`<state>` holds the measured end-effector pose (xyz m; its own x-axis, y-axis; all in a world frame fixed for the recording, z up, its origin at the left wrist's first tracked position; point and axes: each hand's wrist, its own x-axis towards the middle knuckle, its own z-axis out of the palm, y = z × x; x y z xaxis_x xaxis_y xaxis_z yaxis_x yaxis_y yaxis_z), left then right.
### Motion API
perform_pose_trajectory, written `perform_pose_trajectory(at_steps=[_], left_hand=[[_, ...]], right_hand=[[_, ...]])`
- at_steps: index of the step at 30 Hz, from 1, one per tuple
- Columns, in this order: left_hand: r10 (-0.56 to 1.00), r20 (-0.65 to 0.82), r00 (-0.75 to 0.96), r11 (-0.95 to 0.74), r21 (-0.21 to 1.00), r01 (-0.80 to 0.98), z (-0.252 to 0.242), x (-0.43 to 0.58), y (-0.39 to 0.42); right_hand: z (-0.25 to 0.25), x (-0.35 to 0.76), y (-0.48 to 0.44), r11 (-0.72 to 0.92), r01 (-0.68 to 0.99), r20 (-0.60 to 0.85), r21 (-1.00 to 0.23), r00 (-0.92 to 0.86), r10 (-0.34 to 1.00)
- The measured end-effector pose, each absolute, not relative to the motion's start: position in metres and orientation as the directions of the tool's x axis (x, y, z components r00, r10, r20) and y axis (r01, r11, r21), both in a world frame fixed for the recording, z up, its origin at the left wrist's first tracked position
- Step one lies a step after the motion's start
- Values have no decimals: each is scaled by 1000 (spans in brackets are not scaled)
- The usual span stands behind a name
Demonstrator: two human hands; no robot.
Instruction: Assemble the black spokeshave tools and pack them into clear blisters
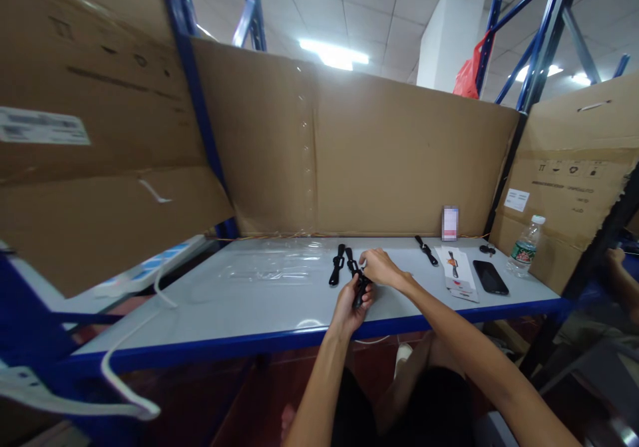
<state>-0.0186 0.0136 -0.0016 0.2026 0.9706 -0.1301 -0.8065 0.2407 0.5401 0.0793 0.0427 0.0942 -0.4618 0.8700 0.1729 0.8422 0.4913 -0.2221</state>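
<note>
My left hand (351,304) is closed around a black watch with its strap (360,286), held just above the grey shelf surface (259,307). My right hand (380,266) pinches the upper end of the same strap (350,259). A second black strap (337,265) lies flat on the shelf just left of my hands. Another black strap (426,249) lies farther right.
Clear plastic bags (272,267) lie at the left back. To the right are printed cards (456,273), a black phone (490,277), a small box (450,223) and a water bottle (526,246). Cardboard walls (379,154) enclose the shelf. Another person's hand (616,257) shows at far right.
</note>
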Motion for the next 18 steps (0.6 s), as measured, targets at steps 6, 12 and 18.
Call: perform_pose_trajectory(at_steps=[6,12,18], left_hand=[[967,-128,219,253,526,-812,-1,-20,13],[968,-133,214,252,534,-807,3,-20,9],[963,-157,219,269,529,-805,3,-20,10]], right_hand=[[92,84,45,539,800,187,-262,-506,842],[89,85,48,482,834,229,-269,-430,873],[91,78,45,423,871,169,-251,-391,905]])
